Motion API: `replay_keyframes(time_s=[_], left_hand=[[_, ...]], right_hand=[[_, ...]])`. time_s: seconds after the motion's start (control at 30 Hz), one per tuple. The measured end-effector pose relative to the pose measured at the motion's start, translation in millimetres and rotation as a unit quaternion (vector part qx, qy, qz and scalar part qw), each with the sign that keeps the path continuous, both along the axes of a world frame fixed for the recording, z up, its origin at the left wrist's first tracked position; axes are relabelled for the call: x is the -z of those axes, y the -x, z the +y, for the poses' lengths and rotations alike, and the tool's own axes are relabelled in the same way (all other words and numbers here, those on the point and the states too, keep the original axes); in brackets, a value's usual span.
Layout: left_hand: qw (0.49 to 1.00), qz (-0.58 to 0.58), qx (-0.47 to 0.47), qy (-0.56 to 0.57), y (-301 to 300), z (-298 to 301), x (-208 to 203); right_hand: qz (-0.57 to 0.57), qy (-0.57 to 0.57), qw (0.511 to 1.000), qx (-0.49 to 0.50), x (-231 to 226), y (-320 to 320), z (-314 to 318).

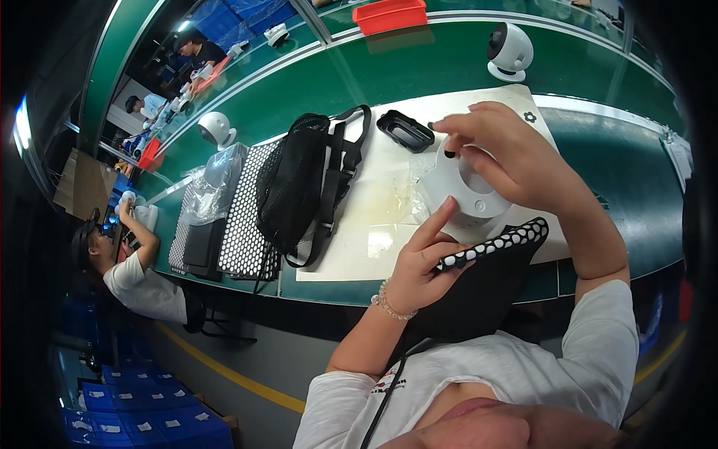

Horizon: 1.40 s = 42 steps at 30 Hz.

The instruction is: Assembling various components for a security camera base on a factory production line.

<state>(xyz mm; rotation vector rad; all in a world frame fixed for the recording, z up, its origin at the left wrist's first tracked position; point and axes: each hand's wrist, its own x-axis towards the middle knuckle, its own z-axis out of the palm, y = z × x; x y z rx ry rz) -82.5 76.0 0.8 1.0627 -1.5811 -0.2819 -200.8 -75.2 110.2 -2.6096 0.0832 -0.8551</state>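
Observation:
A white rounded housing point(467, 196) with a wide round opening stands before me on the white work sheet. My left hand point(428, 268) is closed round the edge of a black sheet with white dots point(499, 244), its index finger stretched up against the housing. Over the housing's opening, my right hand point(516, 153) has its fingers bent. Small dark bits show at two of its fingertips; what they are, I cannot make out. Beyond the housing lies a black oval tray-like part point(405, 131). Clear plastic film point(407, 198) lies left of the housing.
A black mesh bag with straps point(295, 183) lies left on dotted sheets point(243, 217), near a plastic-wrapped box point(217, 183). White round cameras point(510, 52) stand along the green bench, with a red bin point(389, 15) behind. A co-worker point(142, 280) sits at left; others are farther off.

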Motion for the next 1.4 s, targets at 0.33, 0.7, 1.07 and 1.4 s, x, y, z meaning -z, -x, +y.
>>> replay_keyframes(time_s=[0.33,0.7,1.07,1.4], left_hand=[[1.000,-0.001,-0.019,0.007,2.0,-0.5,-4.6],[0.998,-0.020,-0.056,0.004,1.8,-1.3,-7.0],[0.998,-0.021,-0.051,-0.001,5.6,-2.4,-6.6],[0.996,-0.048,-0.075,0.012,4.1,-2.8,-3.3]], right_hand=[[0.016,-0.180,0.983,-0.040,15.4,29.0,10.2],[0.044,0.114,0.993,0.005,12.0,43.5,25.3],[-0.040,0.100,0.993,-0.055,36.0,30.3,48.7],[-0.106,-0.044,0.993,0.030,36.3,40.1,26.7]])
